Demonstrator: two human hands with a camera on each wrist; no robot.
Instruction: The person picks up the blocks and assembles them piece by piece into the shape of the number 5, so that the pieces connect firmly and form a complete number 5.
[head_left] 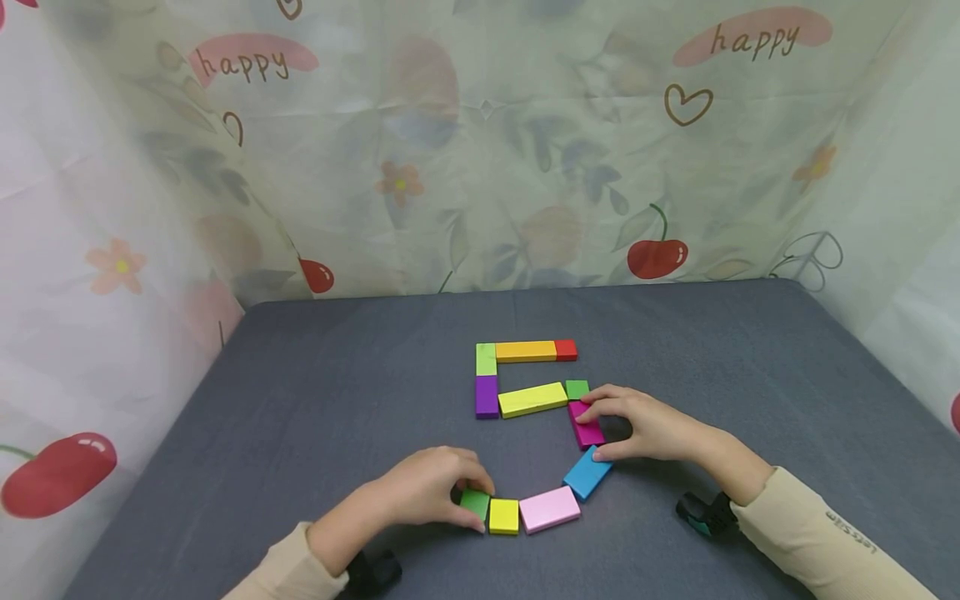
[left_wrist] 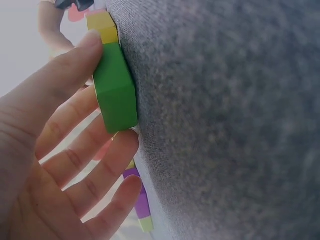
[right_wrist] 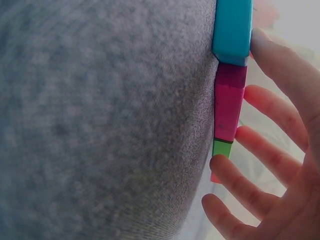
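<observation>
In the head view my left hand (head_left: 431,487) holds a green block (head_left: 474,503) at the left end of the lower row, thumb at its near side and fingers at its far side. The left wrist view shows the thumb on this green block (left_wrist: 115,90). A yellow block (head_left: 504,517) adjoins it, then a pink block (head_left: 550,509). My right hand (head_left: 645,423) spreads over the right side. Its fingers touch the magenta block (head_left: 587,427), and its thumb tip meets the blue block (head_left: 587,474). The small green block (head_left: 577,389) sits just beyond the magenta one.
Further back, a red block (head_left: 566,350), an orange block (head_left: 525,352), a light green block (head_left: 486,359), a purple block (head_left: 487,397) and a long yellow block (head_left: 532,401) continue the figure-5 outline. A dark grey cloth (head_left: 337,375) covers the table; a printed curtain (head_left: 487,150) hangs behind.
</observation>
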